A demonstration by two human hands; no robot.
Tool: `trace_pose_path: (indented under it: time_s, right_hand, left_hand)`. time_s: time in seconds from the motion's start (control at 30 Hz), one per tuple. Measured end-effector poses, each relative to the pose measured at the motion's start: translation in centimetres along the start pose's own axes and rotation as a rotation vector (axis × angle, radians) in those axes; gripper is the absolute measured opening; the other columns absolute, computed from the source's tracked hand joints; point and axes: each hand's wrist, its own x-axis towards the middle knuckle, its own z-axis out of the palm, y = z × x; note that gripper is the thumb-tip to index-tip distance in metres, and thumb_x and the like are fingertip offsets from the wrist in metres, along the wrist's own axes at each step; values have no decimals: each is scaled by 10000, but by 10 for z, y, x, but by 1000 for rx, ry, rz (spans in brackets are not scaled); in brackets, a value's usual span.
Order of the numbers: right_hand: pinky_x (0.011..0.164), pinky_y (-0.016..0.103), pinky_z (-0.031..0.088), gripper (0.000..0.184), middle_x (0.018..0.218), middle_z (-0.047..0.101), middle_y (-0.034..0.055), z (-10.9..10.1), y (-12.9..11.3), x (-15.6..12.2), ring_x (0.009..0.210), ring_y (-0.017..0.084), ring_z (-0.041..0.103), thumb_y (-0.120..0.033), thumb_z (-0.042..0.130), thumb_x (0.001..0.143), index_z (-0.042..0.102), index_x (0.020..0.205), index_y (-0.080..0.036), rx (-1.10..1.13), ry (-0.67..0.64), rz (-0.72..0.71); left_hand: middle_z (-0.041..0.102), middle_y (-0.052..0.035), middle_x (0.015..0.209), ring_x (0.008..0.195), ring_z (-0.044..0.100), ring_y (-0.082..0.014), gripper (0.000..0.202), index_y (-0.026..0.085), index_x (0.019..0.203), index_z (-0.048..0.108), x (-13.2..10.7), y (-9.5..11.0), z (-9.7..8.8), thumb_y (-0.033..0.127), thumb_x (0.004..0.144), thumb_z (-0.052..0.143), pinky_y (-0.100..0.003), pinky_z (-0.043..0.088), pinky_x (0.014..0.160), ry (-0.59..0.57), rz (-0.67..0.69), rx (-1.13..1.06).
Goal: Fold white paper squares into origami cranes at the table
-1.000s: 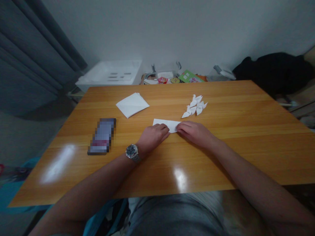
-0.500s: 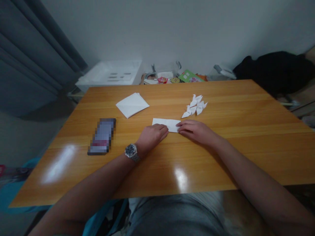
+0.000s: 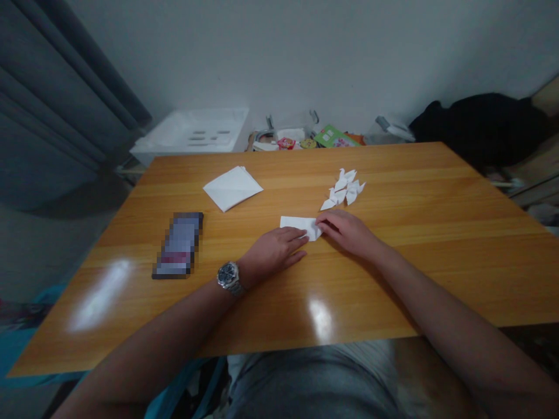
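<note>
A folded white paper strip (image 3: 298, 223) lies on the wooden table (image 3: 437, 233) in front of me. My left hand (image 3: 273, 252), with a watch on the wrist, lies flat with its fingers stretched out and pressing the strip's near edge. My right hand (image 3: 347, 231) has its fingers together, pinching the strip's right end. Just beyond the strip sits a small heap of folded white paper cranes (image 3: 344, 189).
A stack of square white paper sheets (image 3: 233, 187) lies at the back left. A phone (image 3: 179, 244) rests left of my left hand. Past the table's far edge are a white bin (image 3: 192, 137), small clutter (image 3: 305, 139) and dark clothing (image 3: 480, 128).
My left hand has flattened out and slid slightly right along the strip. The strip looks shorter on its left side. My right hand stays at the right end.
</note>
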Motion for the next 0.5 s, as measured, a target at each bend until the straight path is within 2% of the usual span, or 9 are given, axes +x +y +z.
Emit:
trace_pose_path:
  time_s: [0.3,0.5]
  right_hand:
    - [823,361,484,181,973,705,95,-2,2,1,918,238,641,-285,496,1033,650,998,-197,-7,36,-16]
    - [803,347,484,154,964,702,72,10,7,5,903,224,638,-274,520,1024,655,999,-203,56,23,21]
  left_hand:
    - [634,-112,1379,1249,610,-247,393,188,1348,623,2,3,-1,400,1045,492,-433,481,1092,-23,4,-11]
    - [645,-105,1386,1244,632,-238,369,165,1297,659,1,2,-1,378,1050,486,-405,498,1096,-16,28,-36]
